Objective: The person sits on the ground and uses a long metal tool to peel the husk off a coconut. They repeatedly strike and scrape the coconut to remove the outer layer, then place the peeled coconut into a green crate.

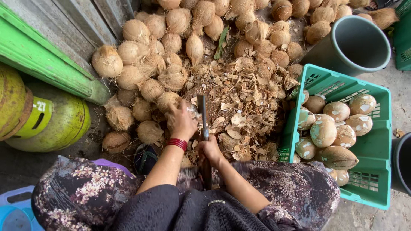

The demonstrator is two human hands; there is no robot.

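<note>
My left hand (181,121) rests on a brown husked coconut (191,110) at the near edge of the big coconut pile (171,42); a red bangle circles that wrist. My right hand (210,149) grips the handle of a long knife (201,112), whose blade points away from me and stands right beside the coconut. Both hands are close together above a heap of shell chips (239,98). I sit with a floral cloth over my knees.
A green plastic crate (376,145) on the right holds several peeled, pale coconuts (323,132). A grey bucket (355,42) stands behind it, another dark bin (402,164) at the right edge. Yellow-green gas cylinders (51,124) and a green-edged wall (43,60) are on the left.
</note>
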